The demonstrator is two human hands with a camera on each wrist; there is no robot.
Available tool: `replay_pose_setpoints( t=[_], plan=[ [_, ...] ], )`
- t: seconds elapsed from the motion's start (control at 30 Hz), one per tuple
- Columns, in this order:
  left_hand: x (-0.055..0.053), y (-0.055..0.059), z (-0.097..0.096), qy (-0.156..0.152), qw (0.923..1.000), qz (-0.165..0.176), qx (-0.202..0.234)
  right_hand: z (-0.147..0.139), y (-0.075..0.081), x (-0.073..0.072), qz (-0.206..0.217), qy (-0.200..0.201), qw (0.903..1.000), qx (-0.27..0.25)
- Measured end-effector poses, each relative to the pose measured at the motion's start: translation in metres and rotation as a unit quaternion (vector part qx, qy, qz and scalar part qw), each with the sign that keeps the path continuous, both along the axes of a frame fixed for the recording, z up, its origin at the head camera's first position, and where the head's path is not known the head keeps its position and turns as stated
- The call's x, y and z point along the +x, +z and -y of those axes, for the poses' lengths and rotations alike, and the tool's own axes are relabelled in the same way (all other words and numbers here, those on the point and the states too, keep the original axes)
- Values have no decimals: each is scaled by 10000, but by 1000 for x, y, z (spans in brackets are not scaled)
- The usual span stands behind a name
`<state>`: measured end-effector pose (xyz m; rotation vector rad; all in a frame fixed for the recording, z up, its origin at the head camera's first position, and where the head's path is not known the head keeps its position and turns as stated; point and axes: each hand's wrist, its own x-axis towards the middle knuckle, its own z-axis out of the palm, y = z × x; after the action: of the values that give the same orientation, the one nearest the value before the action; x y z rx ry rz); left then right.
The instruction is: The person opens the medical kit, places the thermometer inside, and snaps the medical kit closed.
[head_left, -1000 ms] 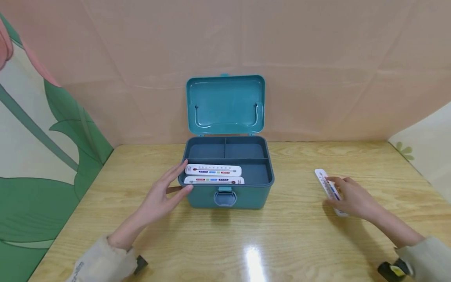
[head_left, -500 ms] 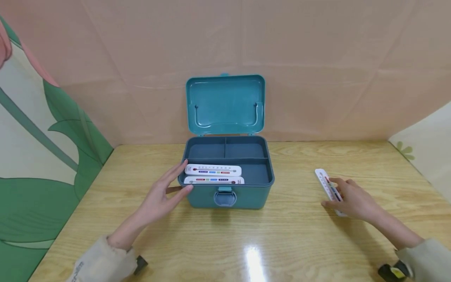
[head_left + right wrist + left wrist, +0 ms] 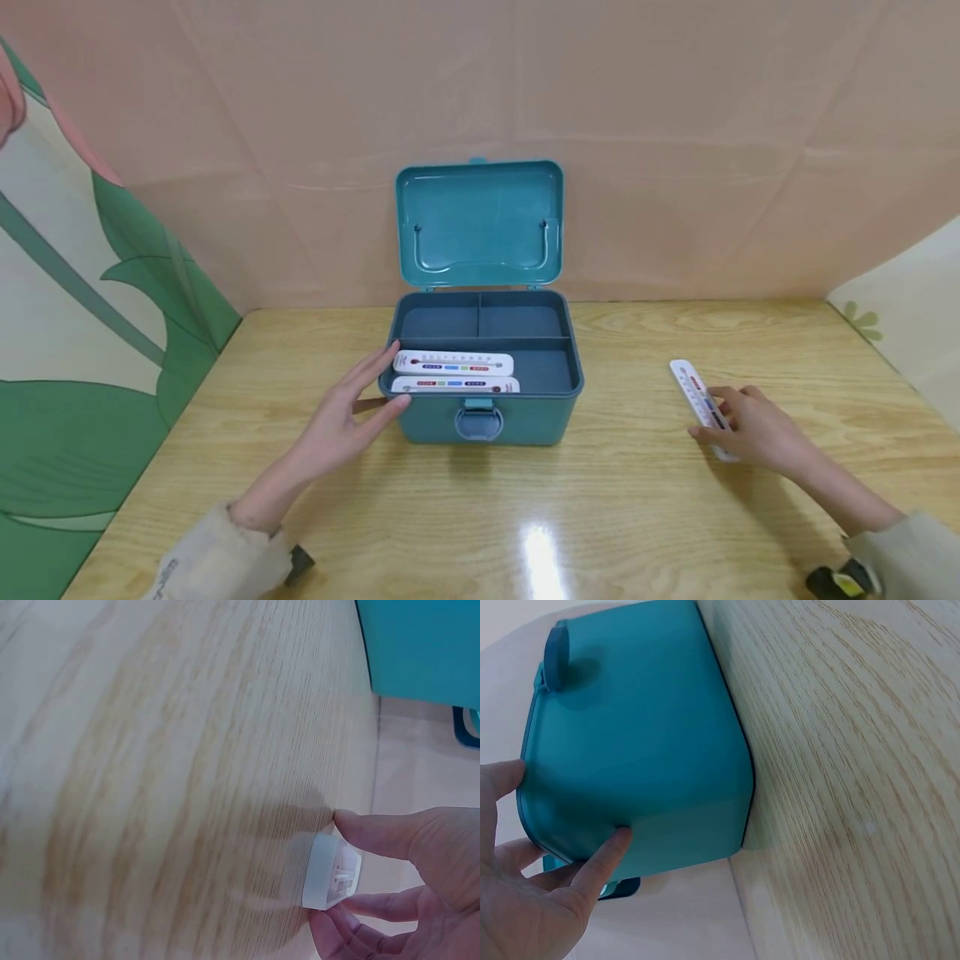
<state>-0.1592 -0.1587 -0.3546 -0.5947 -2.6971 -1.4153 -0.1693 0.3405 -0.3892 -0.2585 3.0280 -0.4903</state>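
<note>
A teal storage box (image 3: pixel 423 421) with a dark blue divided tray stands on the table, its lid (image 3: pixel 480 221) raised. Two white thermometers (image 3: pixel 453 362) with coloured bands lie side by side in the tray's long front compartment. My left hand (image 3: pixel 337 417) rests at the box's left front corner, fingers fairly straight; in the left wrist view a fingertip touches the side wall and the thumb (image 3: pixel 502 778) is at the rim. To the right, a third thermometer (image 3: pixel 692 390) lies slantwise on the table. My right hand (image 3: pixel 761 429) pinches its lower half between thumb and fingers by the long edges.
The wooden table (image 3: pixel 615 517) runs back to a pinkish cloth (image 3: pixel 675 150) behind the box. A round latch (image 3: pixel 480 423) hangs on the box's front. The tray's two back compartments (image 3: pixel 522 315) hold nothing.
The right hand's fingers have shifted slightly along the loose thermometer toward its near end, showing more of its face. The left hand and the box stay put.
</note>
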Motion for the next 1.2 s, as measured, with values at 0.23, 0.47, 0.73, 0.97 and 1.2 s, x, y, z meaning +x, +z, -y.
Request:
replay_pose_setpoints(
  t=[0.23,0.47,0.73,0.97,1.2],
  plan=[
    [0,-1,0,15,10000,-48,21,-2,-3,0,-124,-23,9999,-88],
    [1,-1,0,22,10000,-62,35,-3,-3,0,-242,5,9997,-79],
    [1,0,-1,51,10000,-52,0,-2,1,0,-94,-14,9999,-96],
    [1,0,-1,67,10000,-30,-3,-2,3,0,-188,-16,9998,-78],
    [1,0,-1,62,10000,-23,0,0,7,1,-200,-122,9996,-149]
  ],
)
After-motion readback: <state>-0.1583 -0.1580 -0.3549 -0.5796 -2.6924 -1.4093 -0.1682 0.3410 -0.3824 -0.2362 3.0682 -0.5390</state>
